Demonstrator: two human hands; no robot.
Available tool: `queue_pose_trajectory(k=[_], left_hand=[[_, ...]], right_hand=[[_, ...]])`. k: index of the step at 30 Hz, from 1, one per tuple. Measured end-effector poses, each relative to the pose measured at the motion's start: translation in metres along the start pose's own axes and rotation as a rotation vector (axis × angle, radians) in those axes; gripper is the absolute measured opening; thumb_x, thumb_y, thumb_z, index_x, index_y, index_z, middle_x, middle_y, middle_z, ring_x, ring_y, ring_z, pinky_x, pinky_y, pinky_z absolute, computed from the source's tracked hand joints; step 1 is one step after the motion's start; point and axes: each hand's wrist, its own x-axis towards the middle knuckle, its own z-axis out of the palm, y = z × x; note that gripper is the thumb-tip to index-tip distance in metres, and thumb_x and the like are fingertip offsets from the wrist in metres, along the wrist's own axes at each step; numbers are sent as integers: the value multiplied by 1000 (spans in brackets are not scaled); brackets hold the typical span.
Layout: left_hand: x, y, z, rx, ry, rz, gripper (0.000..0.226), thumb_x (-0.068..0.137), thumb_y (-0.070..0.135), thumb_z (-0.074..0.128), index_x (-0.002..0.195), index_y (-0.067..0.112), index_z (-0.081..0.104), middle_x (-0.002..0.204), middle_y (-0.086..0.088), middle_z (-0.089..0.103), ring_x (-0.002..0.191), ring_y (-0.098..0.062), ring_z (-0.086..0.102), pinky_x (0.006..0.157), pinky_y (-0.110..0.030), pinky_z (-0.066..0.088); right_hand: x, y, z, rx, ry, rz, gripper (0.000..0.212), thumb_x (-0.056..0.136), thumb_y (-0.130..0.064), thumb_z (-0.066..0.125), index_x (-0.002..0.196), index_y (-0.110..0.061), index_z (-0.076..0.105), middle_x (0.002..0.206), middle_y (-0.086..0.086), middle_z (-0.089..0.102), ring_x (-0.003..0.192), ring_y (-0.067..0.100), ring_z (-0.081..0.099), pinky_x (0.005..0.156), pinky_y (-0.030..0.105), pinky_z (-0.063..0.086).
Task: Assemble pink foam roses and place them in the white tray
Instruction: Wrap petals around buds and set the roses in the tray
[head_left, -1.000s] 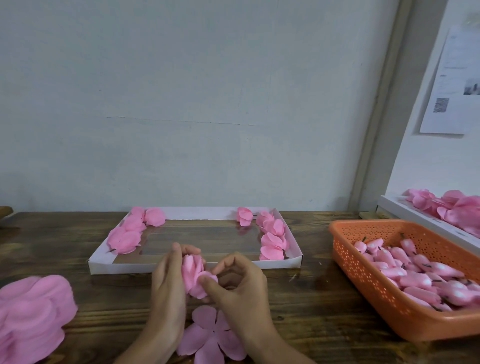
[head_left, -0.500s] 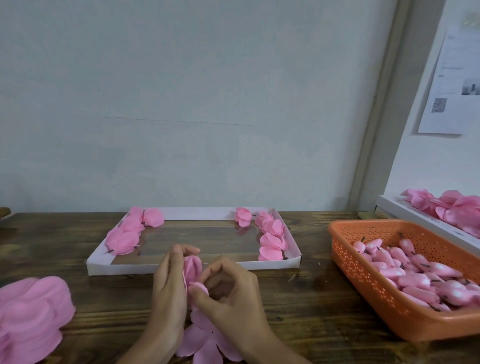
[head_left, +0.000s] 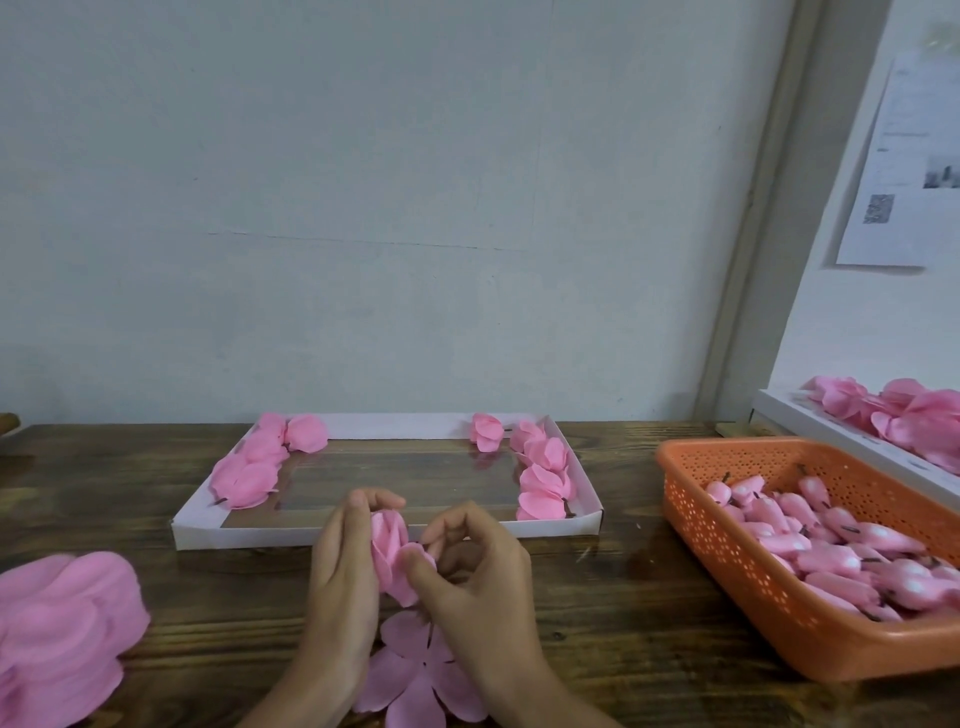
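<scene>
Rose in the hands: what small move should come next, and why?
Probably press the petal snug against the rose: the left hand grips the rose, the right hand pinches that petal at its side, and it looks not yet wrapped flat.

One head-worn camera looks forward and down, close over the table (head_left: 623, 597), facing the wall (head_left: 415, 208).

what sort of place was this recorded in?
Likely a small craft-assembly bench: an orange basket heaped with pink buds, a stack of foam petals, and a white tray lined with finished roses. The left hand and right hand hold a half-made rose.
</scene>
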Motion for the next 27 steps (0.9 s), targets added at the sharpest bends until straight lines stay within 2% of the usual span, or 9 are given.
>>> queue_pose_trajectory(k=[2,5,8,11,15,21,24,26,27], left_hand=[[0,-1,0,-7,2,-3,45,97,59,42,88,24,69,90,-12,64,82,-38,65,70,-43,48],[0,-1,0,-5,3,-16,45,95,61,42,88,26,69,87,-10,65,72,-30,66,57,-34,50],[0,-2,0,-1,-11,-18,45,95,61,42,89,25,69,82,-10,65,65,-22,65,52,-31,51],[-2,-1,1,-24,-38,-14,43,103,53,41,90,20,67,76,-10,62,60,-21,64,48,-27,49],[-5,2,3,-9,-31,4,43,100,53,42,88,20,66,75,-2,59,60,-14,57,44,-21,45],[-2,1,-1,-76,-11,-43,41,104,51,41,90,23,68,77,2,55,76,-24,51,69,-37,43],[0,2,0,-123,6,-76,47,94,63,44,89,24,70,74,4,58,70,-17,53,67,-35,43],[1,1,0,-128,12,-81,48,92,64,44,87,25,70,73,6,59,64,-14,53,60,-30,43],[1,1,1,-127,10,-80,47,92,64,44,86,25,71,73,7,59,60,-12,53,53,-26,43]], right_hand=[[-1,0,0,2,8,-13,17,83,-12,74,79,-25,64,67,-1,67,54,15,64,50,29,52],[-2,0,1,1,-12,-22,16,84,-15,70,80,-29,63,67,0,64,58,30,69,54,49,60],[-5,1,2,-16,-24,-46,20,87,-13,68,82,-32,61,66,-2,65,59,28,70,57,57,59],[-6,-1,3,-2,-25,-47,23,87,-15,70,82,-35,60,70,-1,66,61,30,71,59,56,59],[-6,-4,4,103,-50,-5,22,86,-11,77,83,-27,62,76,4,70,66,30,71,64,54,62],[-9,-4,3,111,-147,-58,14,88,-10,77,85,-19,66,78,9,75,69,30,74,65,39,62],[-7,-4,2,1,-175,-145,9,91,-10,73,94,-18,73,83,3,74,71,27,72,68,38,62],[-3,-3,0,-119,-185,-214,16,92,-10,70,104,-21,76,88,-5,70,77,19,69,72,39,60],[-1,-4,-1,-183,-198,-242,21,93,-11,69,108,-23,77,88,-10,67,80,12,66,73,34,58]])
